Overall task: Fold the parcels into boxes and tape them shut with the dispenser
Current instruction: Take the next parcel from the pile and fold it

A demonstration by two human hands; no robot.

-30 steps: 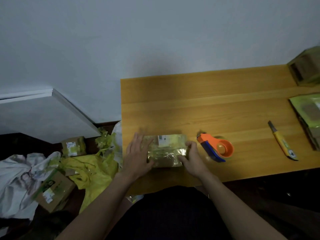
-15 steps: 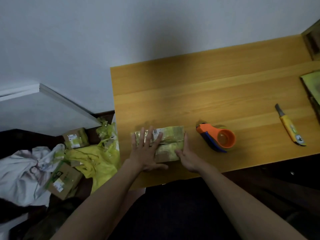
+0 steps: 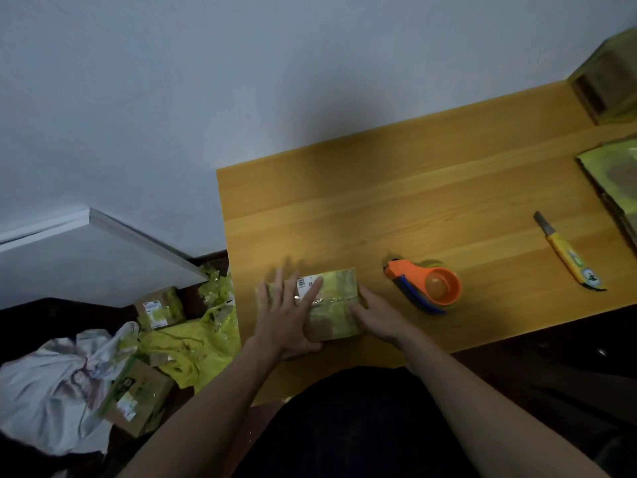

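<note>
A small cardboard box (image 3: 336, 301) wrapped in yellow-green tape, with a white barcode label on top, lies near the front left corner of the wooden table (image 3: 413, 208). My left hand (image 3: 291, 313) lies flat on the box's top and left part, fingers spread and straight. My right hand (image 3: 379, 317) presses flat against the box's right end. The orange and blue tape dispenser (image 3: 429, 288) rests on the table just right of the box, untouched.
A yellow utility knife (image 3: 568, 257) lies at the right. Flattened green-taped cardboard (image 3: 617, 177) and another box (image 3: 610, 81) sit at the table's far right. On the floor at left are taped boxes (image 3: 160, 307), yellow tape scraps (image 3: 193, 350) and a white bag (image 3: 51, 384).
My left hand slid from the box's left side onto its top. The right hand stays at the right end. The camera view shifted; the box stayed in place.
</note>
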